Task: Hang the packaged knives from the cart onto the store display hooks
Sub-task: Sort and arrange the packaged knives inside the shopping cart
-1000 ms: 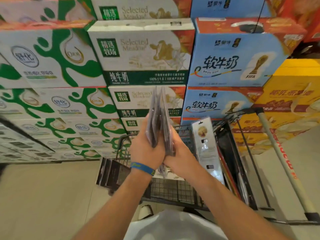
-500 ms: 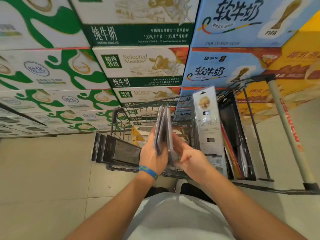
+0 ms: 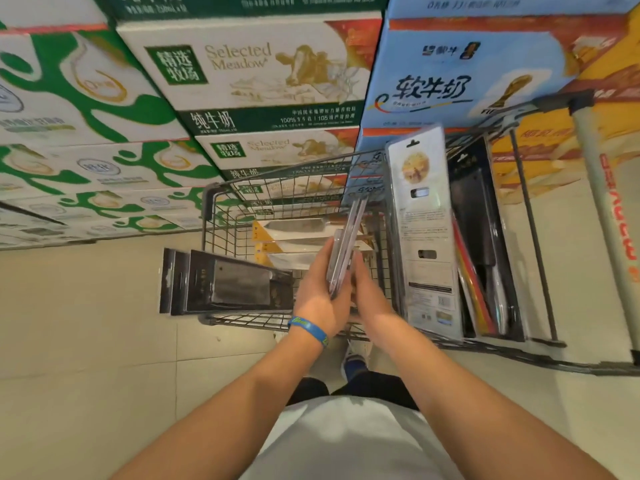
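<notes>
We saw the left grip (image 3: 317,297) curled round the packaged knives (image 3: 342,256), held edge-on over the cart (image 3: 209,202); the right grip (image 3: 369,294) lay flat, uncurled, pressing against their other side.

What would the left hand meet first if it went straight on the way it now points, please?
Most likely the yellow-carded knife packs lying in the cart: the left hand, with the held packs in its grip, points forward over them. Beyond stands the front wire wall. Depth is unclear.
</notes>
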Demonstrator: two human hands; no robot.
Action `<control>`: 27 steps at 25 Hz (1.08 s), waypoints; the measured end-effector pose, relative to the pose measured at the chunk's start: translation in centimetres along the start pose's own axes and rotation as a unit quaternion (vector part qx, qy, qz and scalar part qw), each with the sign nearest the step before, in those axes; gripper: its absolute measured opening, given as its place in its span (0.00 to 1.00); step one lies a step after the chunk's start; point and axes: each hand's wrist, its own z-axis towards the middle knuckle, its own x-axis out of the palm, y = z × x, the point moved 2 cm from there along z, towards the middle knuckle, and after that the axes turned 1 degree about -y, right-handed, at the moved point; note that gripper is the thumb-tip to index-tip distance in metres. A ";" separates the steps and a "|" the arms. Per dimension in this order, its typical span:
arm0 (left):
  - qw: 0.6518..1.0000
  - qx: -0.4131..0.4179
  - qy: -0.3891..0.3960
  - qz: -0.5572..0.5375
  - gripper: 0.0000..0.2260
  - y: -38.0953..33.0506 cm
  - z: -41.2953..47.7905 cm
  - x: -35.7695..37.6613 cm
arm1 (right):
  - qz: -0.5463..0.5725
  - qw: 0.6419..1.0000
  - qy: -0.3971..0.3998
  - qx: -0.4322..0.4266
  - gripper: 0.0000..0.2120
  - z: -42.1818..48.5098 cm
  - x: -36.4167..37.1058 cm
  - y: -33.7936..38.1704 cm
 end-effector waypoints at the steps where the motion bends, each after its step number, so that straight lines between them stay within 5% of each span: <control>1: 1.000 0.002 0.006 -0.013 0.26 0.3 0.2 0.1 | -0.007 1.000 0.000 -0.006 0.23 0.3 -0.2 0.0; 9: 0.995 -0.093 0.043 -0.019 0.25 8.9 1.7 1.3 | -0.086 0.995 -0.003 -0.047 0.26 3.5 1.5 -1.7; 12: 0.993 -0.088 0.083 0.016 0.26 9.0 2.5 0.6 | -0.065 0.995 -0.003 -0.080 0.38 3.3 2.5 -2.6; 21: 0.917 -0.047 0.376 0.122 0.38 6.4 0.2 -2.3 | -0.098 0.992 0.010 -0.072 0.28 0.3 -0.5 -2.8; 24: 0.939 -0.118 0.274 0.171 0.51 6.1 1.9 -1.9 | -0.146 0.984 0.003 -0.103 0.24 0.3 -0.6 -2.8; 27: 0.935 -0.107 0.258 0.220 0.38 4.4 3.4 -0.4 | -0.245 0.959 -0.012 -0.145 0.25 0.5 -0.1 -3.2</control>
